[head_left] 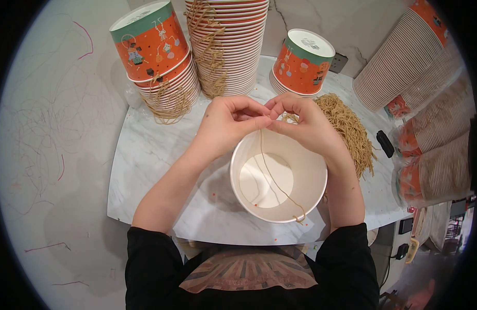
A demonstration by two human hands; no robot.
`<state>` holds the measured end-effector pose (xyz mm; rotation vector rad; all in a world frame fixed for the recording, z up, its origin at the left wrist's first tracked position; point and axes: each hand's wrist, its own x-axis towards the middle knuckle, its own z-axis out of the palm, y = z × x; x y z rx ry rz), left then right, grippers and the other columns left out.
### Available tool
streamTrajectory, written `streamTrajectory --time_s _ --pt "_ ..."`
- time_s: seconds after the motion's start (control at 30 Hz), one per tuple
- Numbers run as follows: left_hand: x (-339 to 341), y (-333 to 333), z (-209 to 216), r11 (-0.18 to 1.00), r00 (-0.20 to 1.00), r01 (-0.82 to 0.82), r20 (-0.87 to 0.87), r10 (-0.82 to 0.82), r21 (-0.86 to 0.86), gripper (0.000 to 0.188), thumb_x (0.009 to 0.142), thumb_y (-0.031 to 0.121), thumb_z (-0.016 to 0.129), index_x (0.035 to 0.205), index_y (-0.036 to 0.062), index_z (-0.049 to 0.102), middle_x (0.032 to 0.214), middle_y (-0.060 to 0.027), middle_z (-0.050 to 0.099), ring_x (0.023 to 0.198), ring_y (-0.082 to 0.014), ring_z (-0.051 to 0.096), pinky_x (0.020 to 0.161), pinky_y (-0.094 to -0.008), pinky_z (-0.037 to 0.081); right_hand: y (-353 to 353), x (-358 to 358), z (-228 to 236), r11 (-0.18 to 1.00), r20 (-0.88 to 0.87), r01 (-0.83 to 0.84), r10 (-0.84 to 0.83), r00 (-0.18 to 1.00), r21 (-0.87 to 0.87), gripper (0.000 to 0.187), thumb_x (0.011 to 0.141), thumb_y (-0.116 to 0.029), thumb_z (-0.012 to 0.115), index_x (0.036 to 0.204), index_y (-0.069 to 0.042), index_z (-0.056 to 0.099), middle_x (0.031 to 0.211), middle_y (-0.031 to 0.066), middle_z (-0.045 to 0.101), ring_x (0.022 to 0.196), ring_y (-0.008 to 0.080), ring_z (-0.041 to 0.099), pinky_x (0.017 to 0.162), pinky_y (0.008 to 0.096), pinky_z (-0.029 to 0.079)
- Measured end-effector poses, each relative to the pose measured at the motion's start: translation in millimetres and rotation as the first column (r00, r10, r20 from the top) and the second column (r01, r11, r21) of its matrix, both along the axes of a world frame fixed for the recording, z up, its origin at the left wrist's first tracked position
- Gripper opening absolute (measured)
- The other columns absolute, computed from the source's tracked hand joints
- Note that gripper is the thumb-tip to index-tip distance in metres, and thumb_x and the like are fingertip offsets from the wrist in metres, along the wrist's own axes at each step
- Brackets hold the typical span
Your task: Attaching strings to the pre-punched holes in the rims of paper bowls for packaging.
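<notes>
My left hand [229, 123] and my right hand [303, 120] meet above the far rim of an upright paper tub [312, 170], whose white inside faces me. The fingertips of both are pinched together on a thin tan cord [266, 164]. From them the cord hangs down across the tub's mouth to a small loop at the near rim. How the fingers hold its upper end is partly hidden. To the right, beyond my right wrist, lies a heap of tan cords [349, 129].
Behind stand a tall stack of tubs [243, 51], a shorter stack [155, 44] and an upturned orange-and-green tub [304, 62]. Looped cords drape the first two. Wrapped tub stacks [435, 170] lie at right, near a small black object [385, 143]. A wall [57, 129] borders the marble-patterned table [150, 150].
</notes>
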<state>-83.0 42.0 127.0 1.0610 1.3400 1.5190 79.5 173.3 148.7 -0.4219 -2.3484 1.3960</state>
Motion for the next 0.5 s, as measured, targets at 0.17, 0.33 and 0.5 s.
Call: streamTrajectory --time_s 0.17,0.33,0.5 --pt "-4 0 2 0.998 0.980 -0.065 -0.190 0.066 0.013 0.015 0.090 0.006 0.076 0.102 -0.0034 0.075 0.094 -0.0077 0.076 0.087 -0.0109 0.070 0.078 -0.0236 0.056 -3 0 0 1.000 0.007 0.004 -0.004 1.000 0.003 0.017 0.080 -0.015 0.076 0.087 -0.001 0.070 0.105 0.0100 0.069 0.102 0.0197 0.065 0.090 0.0325 0.050" --pt "-8 -4 12 0.999 0.969 -0.047 -0.242 0.047 0.003 0.019 0.089 0.006 0.076 0.106 -0.0034 0.075 0.095 -0.0079 0.076 0.083 -0.0104 0.070 0.077 -0.0240 0.057 -3 1 0 1.000 0.031 0.023 -0.023 0.999 -0.002 0.017 0.080 -0.015 0.076 0.087 -0.001 0.070 0.101 0.0097 0.069 0.097 0.0185 0.066 0.086 0.0320 0.051" --pt "2 -5 13 1.000 0.981 -0.017 -0.195 0.017 0.004 0.019 0.087 0.011 0.078 0.101 -0.0008 0.078 0.088 -0.0053 0.077 0.079 -0.0087 0.070 0.072 -0.0228 0.055 -3 1 2 1.000 0.048 0.029 -0.029 0.998 0.001 0.017 0.080 -0.015 0.077 0.086 0.000 0.070 0.099 0.0095 0.069 0.094 0.0184 0.067 0.085 0.0316 0.051"
